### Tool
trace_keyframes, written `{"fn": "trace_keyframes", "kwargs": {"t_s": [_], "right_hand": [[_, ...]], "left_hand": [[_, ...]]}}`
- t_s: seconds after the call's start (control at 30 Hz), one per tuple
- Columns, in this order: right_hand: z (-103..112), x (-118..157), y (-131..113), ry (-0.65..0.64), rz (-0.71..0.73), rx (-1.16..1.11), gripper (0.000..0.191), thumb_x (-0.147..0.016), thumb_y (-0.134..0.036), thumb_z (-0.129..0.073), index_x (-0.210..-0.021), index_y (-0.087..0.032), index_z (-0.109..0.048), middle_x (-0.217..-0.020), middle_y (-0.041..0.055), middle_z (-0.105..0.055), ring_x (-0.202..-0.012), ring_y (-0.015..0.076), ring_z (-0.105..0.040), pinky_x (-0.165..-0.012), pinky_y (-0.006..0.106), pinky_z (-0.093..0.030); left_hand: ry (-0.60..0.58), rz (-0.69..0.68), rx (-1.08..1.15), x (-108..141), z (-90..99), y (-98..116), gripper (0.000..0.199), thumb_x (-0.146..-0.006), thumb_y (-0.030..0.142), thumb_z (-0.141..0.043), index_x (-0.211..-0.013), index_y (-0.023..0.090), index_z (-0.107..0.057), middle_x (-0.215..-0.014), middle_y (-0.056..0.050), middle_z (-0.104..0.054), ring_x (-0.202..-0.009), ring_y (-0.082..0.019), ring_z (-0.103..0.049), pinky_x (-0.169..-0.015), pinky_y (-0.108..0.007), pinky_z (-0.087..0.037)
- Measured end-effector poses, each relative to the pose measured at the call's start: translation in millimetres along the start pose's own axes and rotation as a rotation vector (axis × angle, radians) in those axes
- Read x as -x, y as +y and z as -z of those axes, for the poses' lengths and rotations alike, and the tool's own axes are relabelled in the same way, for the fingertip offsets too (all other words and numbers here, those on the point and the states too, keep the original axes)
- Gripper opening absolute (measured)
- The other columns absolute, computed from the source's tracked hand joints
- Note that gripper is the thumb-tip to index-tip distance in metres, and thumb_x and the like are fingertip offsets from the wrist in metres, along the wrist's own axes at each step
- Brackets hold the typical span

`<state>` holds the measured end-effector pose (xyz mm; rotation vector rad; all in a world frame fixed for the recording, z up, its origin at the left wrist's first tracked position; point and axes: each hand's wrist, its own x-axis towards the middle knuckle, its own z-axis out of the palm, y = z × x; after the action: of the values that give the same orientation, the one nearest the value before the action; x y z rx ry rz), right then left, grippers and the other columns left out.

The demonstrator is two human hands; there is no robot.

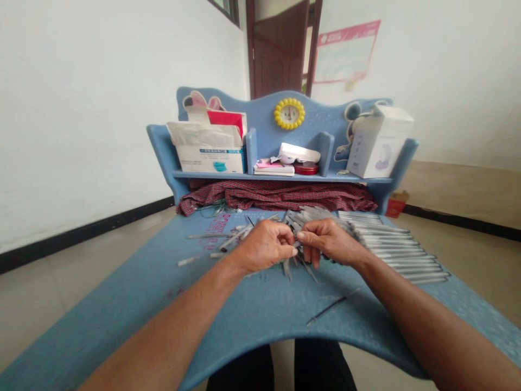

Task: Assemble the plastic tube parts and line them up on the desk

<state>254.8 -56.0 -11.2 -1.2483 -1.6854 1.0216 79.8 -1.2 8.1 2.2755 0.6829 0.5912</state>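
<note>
My left hand (266, 247) and my right hand (328, 239) meet over the middle of the desk, fingertips almost touching. Both are closed in a pinch around a small, pale pen part (297, 245); fingers cover most of it. Behind and under the hands spreads a pile of clear and grey pen parts (307, 215). To the right lies a row of clear pens (401, 250), side by side. Loose tubes and pen pieces (234, 239) are scattered left of my left hand. Nearer to me, a thin dark pen refill (331, 308) lies alone on the desk.
The blue desk (244, 309) has a curved front edge. A red checked cloth (280, 195) lies beneath its shelf (260, 177). On the shelf stand a mask box (209, 155), a red round tin (306, 169) and a white box (378, 144). A yellow-rimmed clock (289, 113) is above.
</note>
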Motion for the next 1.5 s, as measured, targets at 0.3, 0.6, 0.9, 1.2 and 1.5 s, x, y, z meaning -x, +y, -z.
{"fn": "trace_keyframes", "kwargs": {"t_s": [0.3, 0.6, 0.9, 1.2, 1.5], "right_hand": [[-6, 0, -6, 0.150, -0.125, -0.055, 0.042, -0.076, -0.053, -0.054, -0.055, -0.017, -0.044, -0.040, -0.0015, -0.057, -0.025, 0.0075, -0.047, -0.026, 0.015, -0.031], [-15, -1, -8, 0.247, -0.226, -0.134, 0.040, -0.076, -0.044, -0.056, -0.048, -0.018, -0.044, -0.032, -0.0009, -0.053, -0.018, 0.0062, -0.036, -0.020, 0.016, -0.023], [-15, -1, -8, 0.268, -0.243, -0.170, 0.042, -0.078, -0.041, -0.054, -0.044, -0.018, -0.043, -0.030, -0.0004, -0.051, -0.017, 0.0057, -0.032, -0.019, 0.016, -0.021], [-14, -1, -4, 0.233, -0.222, -0.213, 0.048, -0.077, -0.058, -0.049, -0.051, -0.018, -0.046, -0.033, 0.0014, -0.054, -0.019, 0.0076, -0.038, -0.021, 0.017, -0.025], [-20, 1, -6, 0.148, 0.024, -0.309, 0.034, -0.070, -0.046, -0.066, -0.068, -0.015, -0.053, -0.053, -0.0004, -0.063, -0.034, 0.0095, -0.053, -0.035, 0.019, -0.037]], "left_hand": [[0.282, -0.469, -0.766, 4, -13.7, -3, 0.007, -0.077, 0.015, -0.051, -0.072, 0.016, -0.055, -0.068, -0.003, -0.055, -0.066, -0.016, -0.052, -0.059, -0.026, -0.039], [0.363, -0.604, -1.033, 7, -20.8, -7, 0.022, -0.087, 0.012, -0.037, -0.072, 0.015, -0.053, -0.067, -0.004, -0.052, -0.064, -0.016, -0.048, -0.059, -0.029, -0.038], [0.394, -0.612, -1.050, 9, -22.5, -3, 0.027, -0.089, 0.012, -0.033, -0.070, 0.016, -0.051, -0.065, -0.003, -0.050, -0.064, -0.016, -0.047, -0.060, -0.029, -0.037], [0.404, -0.541, -0.994, 7, -23.3, -7, 0.020, -0.087, 0.014, -0.039, -0.072, 0.016, -0.052, -0.068, -0.004, -0.052, -0.068, -0.017, -0.050, -0.061, -0.029, -0.039], [0.490, -0.442, -0.655, 5, -15.7, -8, 0.008, -0.076, 0.014, -0.049, -0.083, 0.016, -0.052, -0.071, -0.002, -0.057, -0.068, -0.015, -0.054, -0.064, -0.026, -0.043]]}}
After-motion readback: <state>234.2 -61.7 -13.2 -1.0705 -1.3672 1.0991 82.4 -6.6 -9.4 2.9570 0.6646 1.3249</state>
